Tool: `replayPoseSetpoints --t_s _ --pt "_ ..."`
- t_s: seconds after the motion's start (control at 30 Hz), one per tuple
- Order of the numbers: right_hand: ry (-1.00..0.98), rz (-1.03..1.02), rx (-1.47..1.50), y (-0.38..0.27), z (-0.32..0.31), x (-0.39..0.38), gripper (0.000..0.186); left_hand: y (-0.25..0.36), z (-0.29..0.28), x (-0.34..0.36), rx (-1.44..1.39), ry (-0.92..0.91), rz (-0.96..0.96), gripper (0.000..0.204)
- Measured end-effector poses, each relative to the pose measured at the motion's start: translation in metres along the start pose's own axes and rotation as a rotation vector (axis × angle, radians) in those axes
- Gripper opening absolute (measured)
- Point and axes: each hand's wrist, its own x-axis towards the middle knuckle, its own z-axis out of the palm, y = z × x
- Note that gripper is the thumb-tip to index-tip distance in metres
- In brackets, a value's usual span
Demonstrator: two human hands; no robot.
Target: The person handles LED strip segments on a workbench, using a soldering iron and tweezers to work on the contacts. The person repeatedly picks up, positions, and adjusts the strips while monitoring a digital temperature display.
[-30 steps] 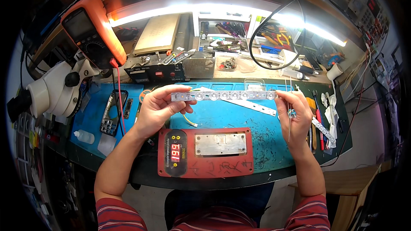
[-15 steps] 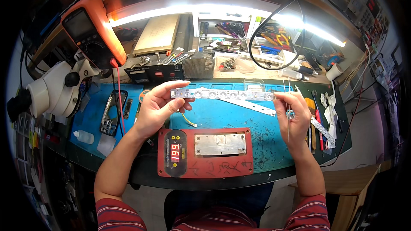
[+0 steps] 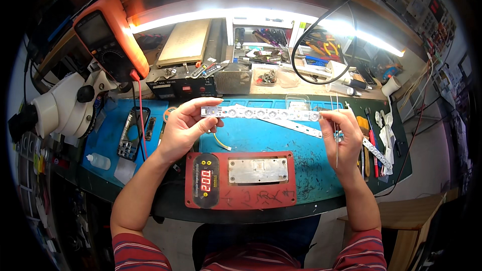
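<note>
A white LED strip (image 3: 255, 113) with a row of clear round lenses is held up level over the blue mat. Its left end is pinched between the thumb and fingers of my left hand (image 3: 185, 126). The strip's other end lies in the closed fingertips of my right hand (image 3: 345, 138), which also keeps a pair of thin metal tweezers (image 3: 337, 154) upright against the palm. Beneath the strip sits a red hot plate (image 3: 261, 201) with a lit red display (image 3: 206, 180) and a bare metal heating block (image 3: 258, 177). Another white strip (image 3: 296, 128) lies slanted on the mat behind.
An orange multimeter (image 3: 111, 40) stands at the far left above a white microscope (image 3: 60, 105). A phone frame (image 3: 131, 135) and a small bottle (image 3: 98, 161) lie on the left mat. Brushes and pens (image 3: 370, 135) lie at right. A black cable (image 3: 296, 55) loops overhead.
The held strip has turned a little about its length and its right end has dipped slightly. The hot plate's display reading has changed. Both hands keep their grip.
</note>
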Motion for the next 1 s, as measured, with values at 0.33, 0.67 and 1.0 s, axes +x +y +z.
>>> replayPoseSetpoints --t_s 0.33,0.67,1.0 --pt "0.002 0.014 0.008 -0.0009 0.0008 0.0007 0.012 -0.0008 -0.0014 0.0006 -0.031 -0.007 0.017 0.045" --pt "0.007 -0.002 -0.013 -0.0001 0.0007 0.0020 0.011 -0.0037 -0.0044 -0.0008 -0.019 -0.024 -0.002 0.039" --pt "-0.002 0.003 -0.013 0.0005 0.0004 0.0020 0.011 -0.0044 -0.0026 -0.0011 -0.024 -0.001 0.001 0.039"
